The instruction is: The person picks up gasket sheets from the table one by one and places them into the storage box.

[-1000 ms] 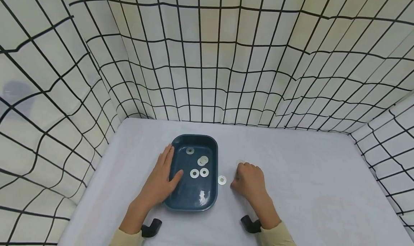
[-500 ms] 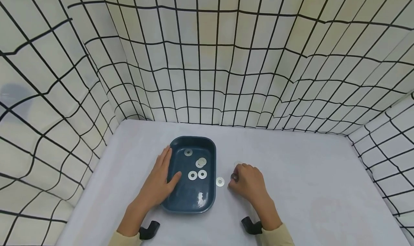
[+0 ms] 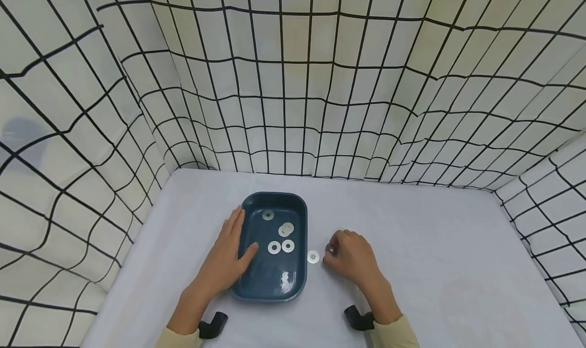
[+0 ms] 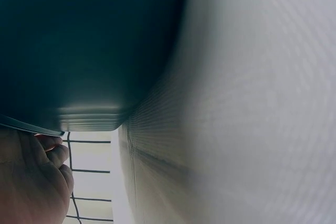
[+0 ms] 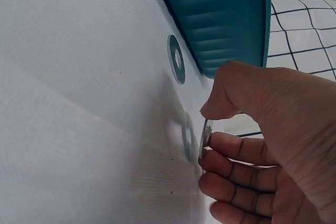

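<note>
Blue tray (image 3: 270, 279) of washers (image 3: 270, 247), another washer (image 5: 202, 141) pinched beside it

Head: five flat, ring-shaped washers lie in the glossy, round-cornered tray, two overlapping; a loose washer (image 3: 309, 257) sits on the white cloth (image 3: 448, 266) just beside its right wall. The left hand (image 3: 225, 259) lies along the left rim, fingers straight, thumb spread inward; beyond the right hand (image 3: 353, 256), cloth runs to black mesh (image 3: 283, 98). Left wrist: a smooth, curving outer wall, fingers at the rim. Right wrist: thumb and fingertips pinch the thin washer on edge, apart from the tray.
</note>
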Demonstrator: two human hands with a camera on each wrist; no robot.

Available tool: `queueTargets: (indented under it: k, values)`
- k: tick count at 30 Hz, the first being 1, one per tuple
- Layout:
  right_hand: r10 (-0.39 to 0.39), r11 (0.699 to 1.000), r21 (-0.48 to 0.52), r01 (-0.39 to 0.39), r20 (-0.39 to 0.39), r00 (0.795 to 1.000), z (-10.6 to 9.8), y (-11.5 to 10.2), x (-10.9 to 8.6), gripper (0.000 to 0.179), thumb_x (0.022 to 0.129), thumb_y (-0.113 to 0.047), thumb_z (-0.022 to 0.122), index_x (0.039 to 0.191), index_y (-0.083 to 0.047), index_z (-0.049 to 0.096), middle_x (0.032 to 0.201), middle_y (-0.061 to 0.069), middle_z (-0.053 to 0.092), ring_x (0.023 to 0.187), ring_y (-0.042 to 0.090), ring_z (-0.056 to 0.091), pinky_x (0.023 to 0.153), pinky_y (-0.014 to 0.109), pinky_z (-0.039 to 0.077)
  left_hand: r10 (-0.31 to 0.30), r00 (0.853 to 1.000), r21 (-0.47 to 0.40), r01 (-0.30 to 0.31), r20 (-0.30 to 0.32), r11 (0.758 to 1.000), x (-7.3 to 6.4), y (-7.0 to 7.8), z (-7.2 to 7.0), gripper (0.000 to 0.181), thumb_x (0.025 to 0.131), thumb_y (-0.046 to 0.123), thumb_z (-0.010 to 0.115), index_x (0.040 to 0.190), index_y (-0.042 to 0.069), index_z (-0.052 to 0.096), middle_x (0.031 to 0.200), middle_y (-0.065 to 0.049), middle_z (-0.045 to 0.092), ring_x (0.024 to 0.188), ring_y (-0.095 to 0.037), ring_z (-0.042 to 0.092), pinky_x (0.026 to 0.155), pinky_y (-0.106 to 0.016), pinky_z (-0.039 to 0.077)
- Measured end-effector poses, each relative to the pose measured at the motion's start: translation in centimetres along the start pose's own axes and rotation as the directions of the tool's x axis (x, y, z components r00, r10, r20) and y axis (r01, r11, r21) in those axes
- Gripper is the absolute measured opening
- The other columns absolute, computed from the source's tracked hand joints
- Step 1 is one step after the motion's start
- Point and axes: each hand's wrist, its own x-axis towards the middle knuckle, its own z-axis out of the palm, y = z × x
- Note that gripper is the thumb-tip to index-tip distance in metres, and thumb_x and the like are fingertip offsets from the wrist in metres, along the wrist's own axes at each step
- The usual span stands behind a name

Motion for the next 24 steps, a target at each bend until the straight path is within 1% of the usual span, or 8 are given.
queueTargets:
  k: [5, 12, 20, 24]
  values:
    - [-0.034, 0.999, -0.012, 0.034, -0.018, 0.999, -0.4, -0.2, 0.2, 0.014, 0.078, -0.017, 0.081, 0.086, -0.011, 0.071, 0.076, -0.002, 0.067, 0.069, 0.011, 0.053, 0.065, 0.028, 0.049, 0.015, 1.000, -0.008, -0.015, -0.012, 1.000, 0.1, -0.1, -0.1, 0.091, 0.103, 0.033, 0.066, 0.171, 0.007, 0.012, 0.180, -0.013, 0.009, 0.167, -0.038, 0.013, 0.135, -0.061, 0.017]
    - [-0.084, 0.996, -0.028, 0.083, -0.036, 0.996, -1.0, -0.7, 0.4, 0.015, 0.078, -0.016, 0.080, 0.091, -0.011, 0.073, 0.078, -0.003, 0.069, 0.071, 0.012, 0.054, 0.070, 0.031, 0.053, 0.008, 1.000, -0.016, -0.008, -0.008, 1.000, -0.1, -0.1, -0.1, 0.091, 0.103, 0.033, 0.066, 0.171, 0.007, 0.012, 0.180, -0.014, 0.009, 0.167, -0.038, 0.013, 0.135, -0.060, 0.015]
    - [-0.135, 0.990, -0.038, 0.133, -0.031, 0.990, -2.0, -1.3, 0.6, 0.015, 0.078, -0.018, 0.080, 0.090, -0.013, 0.073, 0.076, -0.005, 0.065, 0.071, 0.012, 0.050, 0.069, 0.030, 0.050, 0.012, 1.000, -0.012, -0.012, -0.008, 1.000, -0.1, 0.0, -0.2, 0.090, 0.103, 0.032, 0.066, 0.170, 0.006, 0.013, 0.180, -0.014, 0.010, 0.168, -0.037, 0.013, 0.135, -0.060, 0.017]
    - [-0.166, 0.985, -0.056, 0.164, -0.034, 0.986, -2.6, -1.5, 0.8, 0.016, 0.078, -0.019, 0.083, 0.090, -0.013, 0.074, 0.076, -0.005, 0.066, 0.071, 0.011, 0.050, 0.070, 0.029, 0.050, 0.015, 1.000, -0.007, -0.015, -0.009, 1.000, -0.1, 0.1, -0.3, 0.089, 0.103, 0.032, 0.066, 0.170, 0.005, 0.014, 0.180, -0.014, 0.010, 0.167, -0.037, 0.013, 0.135, -0.060, 0.017]
